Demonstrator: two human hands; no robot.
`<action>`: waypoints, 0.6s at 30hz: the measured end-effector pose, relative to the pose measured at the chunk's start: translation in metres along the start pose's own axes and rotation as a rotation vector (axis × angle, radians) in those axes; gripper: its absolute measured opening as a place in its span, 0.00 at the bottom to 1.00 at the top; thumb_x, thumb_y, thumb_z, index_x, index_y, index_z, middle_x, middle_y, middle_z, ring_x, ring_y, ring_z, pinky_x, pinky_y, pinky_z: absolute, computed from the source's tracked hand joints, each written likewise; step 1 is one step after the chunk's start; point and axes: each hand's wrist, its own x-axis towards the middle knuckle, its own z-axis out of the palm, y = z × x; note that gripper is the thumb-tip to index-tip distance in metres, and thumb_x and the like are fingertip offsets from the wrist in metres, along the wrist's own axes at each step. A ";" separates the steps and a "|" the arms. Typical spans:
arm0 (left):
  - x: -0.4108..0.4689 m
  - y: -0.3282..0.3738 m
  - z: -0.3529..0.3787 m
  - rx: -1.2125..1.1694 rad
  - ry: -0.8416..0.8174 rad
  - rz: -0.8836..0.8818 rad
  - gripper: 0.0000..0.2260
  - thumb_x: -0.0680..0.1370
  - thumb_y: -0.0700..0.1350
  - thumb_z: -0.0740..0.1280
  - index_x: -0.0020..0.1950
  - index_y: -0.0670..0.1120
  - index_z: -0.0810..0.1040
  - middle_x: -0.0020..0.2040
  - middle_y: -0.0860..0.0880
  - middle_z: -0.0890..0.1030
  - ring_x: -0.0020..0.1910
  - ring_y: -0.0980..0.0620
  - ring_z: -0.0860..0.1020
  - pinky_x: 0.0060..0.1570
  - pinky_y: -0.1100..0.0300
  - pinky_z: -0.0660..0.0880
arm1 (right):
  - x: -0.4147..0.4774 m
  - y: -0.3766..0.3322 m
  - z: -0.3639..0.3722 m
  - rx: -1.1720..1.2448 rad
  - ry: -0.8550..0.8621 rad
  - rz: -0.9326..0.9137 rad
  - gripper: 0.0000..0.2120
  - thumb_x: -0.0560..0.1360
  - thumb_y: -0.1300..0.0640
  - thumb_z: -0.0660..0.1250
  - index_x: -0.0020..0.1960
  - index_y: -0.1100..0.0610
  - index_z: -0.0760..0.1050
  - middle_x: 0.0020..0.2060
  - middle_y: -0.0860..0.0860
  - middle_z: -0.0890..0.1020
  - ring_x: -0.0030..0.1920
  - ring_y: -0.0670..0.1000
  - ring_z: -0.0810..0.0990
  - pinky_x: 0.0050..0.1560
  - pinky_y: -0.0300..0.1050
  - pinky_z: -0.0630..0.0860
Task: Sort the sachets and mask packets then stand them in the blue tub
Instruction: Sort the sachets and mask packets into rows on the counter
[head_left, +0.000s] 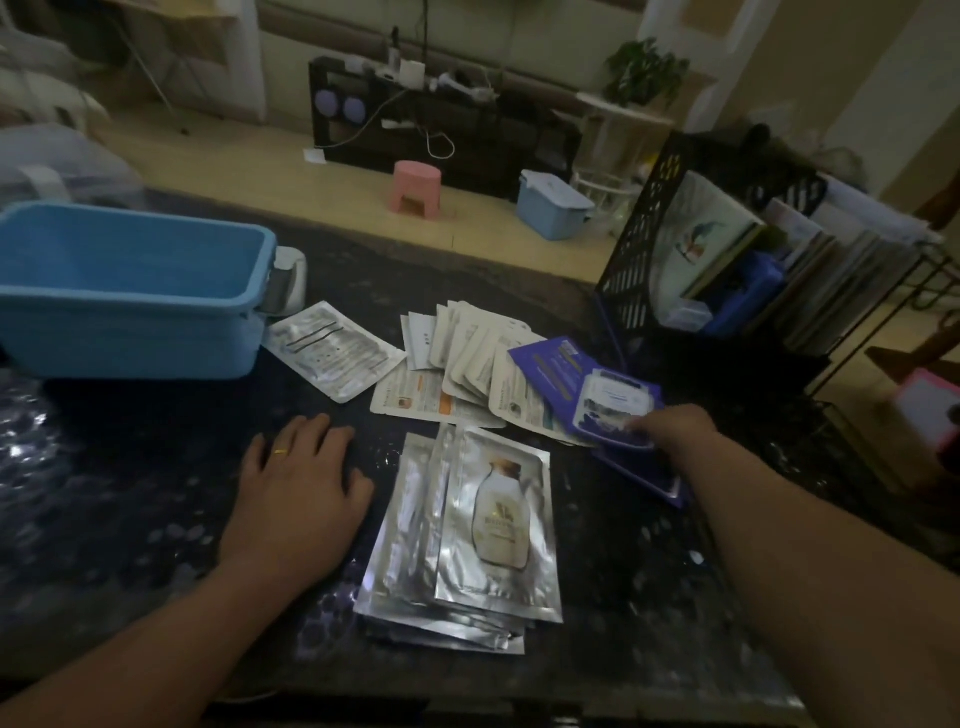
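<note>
The blue tub (130, 322) stands at the left of the dark table with nothing visible in it. A stack of silver mask packets (467, 540) with a bottle picture on top lies in front of me. Behind it spreads a fan of white sachets (467, 353), and a single silver packet (335, 353) lies next to the tub. Purple packets (576, 384) lie at the right. My left hand (301, 493) rests flat on the table, left of the silver stack, holding nothing. My right hand (670, 431) grips the near edge of a purple packet (615, 410).
A black mesh file rack (649, 260) with books and a blue box stands at the back right of the table. Beyond the table's far edge the floor holds a pink stool (417, 187) and a light blue box (553, 205).
</note>
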 end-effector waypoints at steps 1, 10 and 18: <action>0.000 0.000 0.000 -0.003 -0.001 0.000 0.24 0.79 0.56 0.58 0.73 0.52 0.76 0.76 0.47 0.74 0.79 0.46 0.67 0.79 0.37 0.58 | -0.013 0.001 -0.005 0.052 0.008 -0.029 0.21 0.73 0.56 0.80 0.60 0.68 0.81 0.51 0.61 0.83 0.47 0.59 0.82 0.49 0.49 0.79; 0.000 0.002 -0.004 -0.003 -0.027 -0.019 0.22 0.80 0.55 0.64 0.74 0.52 0.75 0.78 0.48 0.72 0.80 0.47 0.65 0.79 0.37 0.57 | -0.142 0.034 -0.048 0.751 -0.012 -0.210 0.05 0.79 0.66 0.71 0.54 0.60 0.79 0.52 0.64 0.86 0.52 0.66 0.86 0.60 0.69 0.81; 0.000 0.003 -0.006 0.026 -0.036 -0.024 0.23 0.81 0.55 0.62 0.76 0.53 0.74 0.79 0.48 0.71 0.81 0.47 0.64 0.80 0.38 0.56 | -0.181 0.036 -0.020 0.815 -0.301 -0.210 0.10 0.83 0.64 0.66 0.61 0.59 0.82 0.52 0.60 0.88 0.52 0.63 0.88 0.59 0.67 0.82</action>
